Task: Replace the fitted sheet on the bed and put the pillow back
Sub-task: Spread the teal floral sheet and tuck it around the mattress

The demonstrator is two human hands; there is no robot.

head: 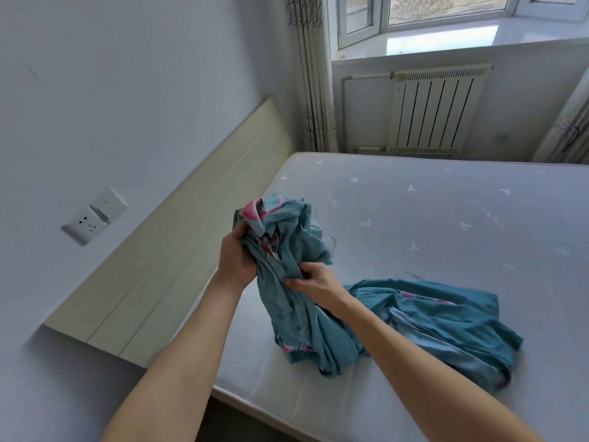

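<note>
A teal fitted sheet (pixel 296 301) with pink print is bunched up over the bare white mattress (pixel 430 218). My left hand (pixel 237 256) grips the top of the bunch and lifts it. A little lower, my right hand (pixel 314 283) pinches a fold of the same cloth. The rest of the sheet trails to the right and lies crumpled on the mattress. No pillow is in view.
A pale headboard (pixel 178 250) runs along the wall on the left, with a wall socket (pixel 92 218) above it. Beyond the far side of the bed are a white radiator (pixel 433 113), curtains (pixel 312 74) and a window (pixel 446 14).
</note>
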